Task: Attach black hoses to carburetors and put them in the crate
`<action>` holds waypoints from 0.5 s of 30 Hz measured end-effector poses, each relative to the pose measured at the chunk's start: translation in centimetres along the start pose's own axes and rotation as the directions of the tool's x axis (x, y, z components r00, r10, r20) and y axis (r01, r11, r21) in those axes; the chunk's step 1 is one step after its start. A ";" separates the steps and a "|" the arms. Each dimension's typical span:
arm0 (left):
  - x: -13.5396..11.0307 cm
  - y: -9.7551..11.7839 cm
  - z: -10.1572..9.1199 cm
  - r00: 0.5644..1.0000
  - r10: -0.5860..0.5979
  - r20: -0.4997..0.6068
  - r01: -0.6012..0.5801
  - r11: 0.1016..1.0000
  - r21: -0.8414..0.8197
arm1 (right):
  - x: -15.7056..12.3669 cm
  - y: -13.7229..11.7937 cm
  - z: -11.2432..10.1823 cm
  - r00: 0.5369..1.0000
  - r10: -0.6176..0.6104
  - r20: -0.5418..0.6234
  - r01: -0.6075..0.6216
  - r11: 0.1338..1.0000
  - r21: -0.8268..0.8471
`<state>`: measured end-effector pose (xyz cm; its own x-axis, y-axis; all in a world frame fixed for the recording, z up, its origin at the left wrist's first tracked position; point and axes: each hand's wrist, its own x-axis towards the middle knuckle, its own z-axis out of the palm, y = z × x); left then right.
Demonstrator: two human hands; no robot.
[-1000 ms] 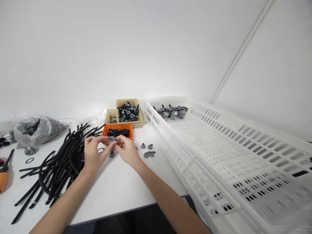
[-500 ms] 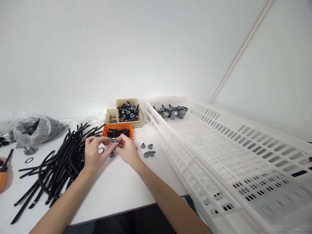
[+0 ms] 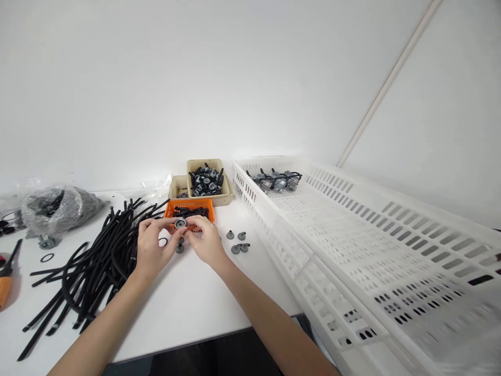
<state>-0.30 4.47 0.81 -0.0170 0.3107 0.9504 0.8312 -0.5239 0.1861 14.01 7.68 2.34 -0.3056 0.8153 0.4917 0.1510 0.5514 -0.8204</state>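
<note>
Between the fingertips of both hands is a small round grey fitting [image 3: 180, 223], its ringed face turned up toward me. My left hand [image 3: 153, 247] pinches it from the left, thumb below and index finger behind. My right hand [image 3: 205, 241] grips the opposite side with thumb and finger. Just behind the fingers stands an orange basket [image 3: 212, 214] of short black pieces. Beneath the hands, a grey fitting [image 3: 179, 248] lies on the white table [image 3: 188, 308], and a black O-ring [image 3: 163, 241] is beside my left fingers. Several similar fittings [image 3: 235, 249] lie to the right.
Long black tubes [image 3: 97, 266] spread across the left, near a plastic bag of parts [image 3: 62, 206] and an orange-handled tool [image 3: 5, 284]. Beige bins [image 3: 225, 198] hold fittings at the back. A white perforated crate [image 3: 336, 230] on the right holds several assemblies [image 3: 278, 181].
The held fitting and both hands have shifted very slightly, with the fitting a touch higher and further left. Both hands keep their pinch on it.
</note>
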 end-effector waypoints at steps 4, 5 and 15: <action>-0.1 0.0 0.1 0.999 0.028 0.025 -0.028 1.000 -0.009 | 0.0 -0.1 0.0 0.998 0.057 -0.012 -0.056 0.998 0.015; -0.1 0.0 0.1 0.999 0.033 0.028 -0.032 0.999 -0.014 | -0.1 -0.2 0.0 0.997 0.070 -0.015 -0.069 0.997 0.022; -0.2 0.0 0.0 0.999 0.032 0.032 -0.031 0.999 -0.043 | -0.1 -0.5 -0.1 0.994 0.107 -0.018 -0.106 0.993 0.045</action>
<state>-0.28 4.46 0.63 0.0274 0.3191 0.9473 0.8064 -0.5671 0.1677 14.09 7.34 2.74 -0.2707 0.8727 0.4063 0.1397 0.4532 -0.8804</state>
